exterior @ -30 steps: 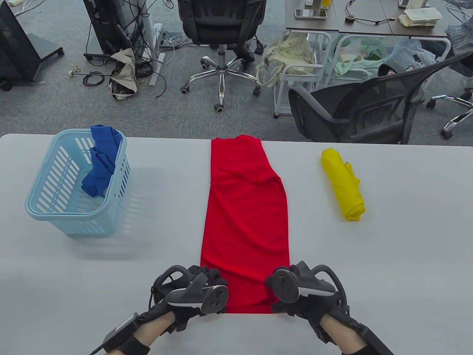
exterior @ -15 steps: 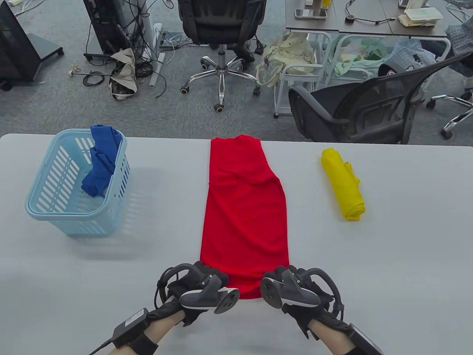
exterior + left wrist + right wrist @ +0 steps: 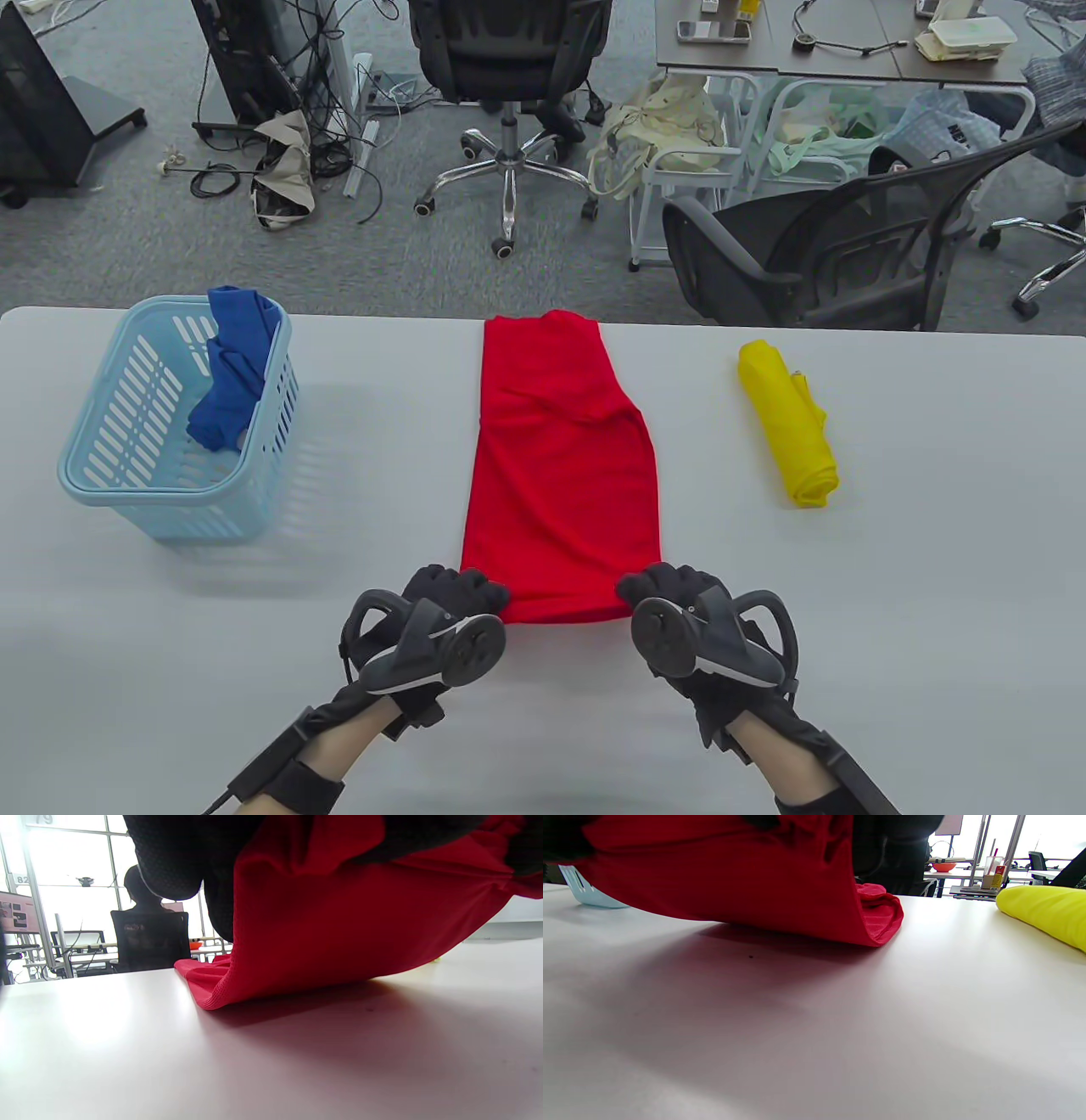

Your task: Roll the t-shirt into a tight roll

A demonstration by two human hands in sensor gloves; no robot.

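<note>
A red t-shirt [image 3: 564,458], folded into a long strip, runs from the table's far edge toward me. Its near end is turned over into a short roll. My left hand [image 3: 454,592] grips that roll's left end and my right hand [image 3: 670,587] grips its right end. In the left wrist view the red t-shirt [image 3: 339,929] hangs lifted from under my gloved fingers [image 3: 178,853], with its fold touching the table. The right wrist view shows the red t-shirt [image 3: 746,887] raised the same way, with a shadow beneath it.
A light blue basket [image 3: 170,424] with a blue garment [image 3: 229,373] in it stands at the left. A rolled yellow shirt [image 3: 789,420] lies to the right of the red strip. Office chairs and cables fill the floor beyond the table's far edge.
Both hands have moved away from me along the strip, turning the shirt's near end over. The flat red strip is shorter than a second ago.
</note>
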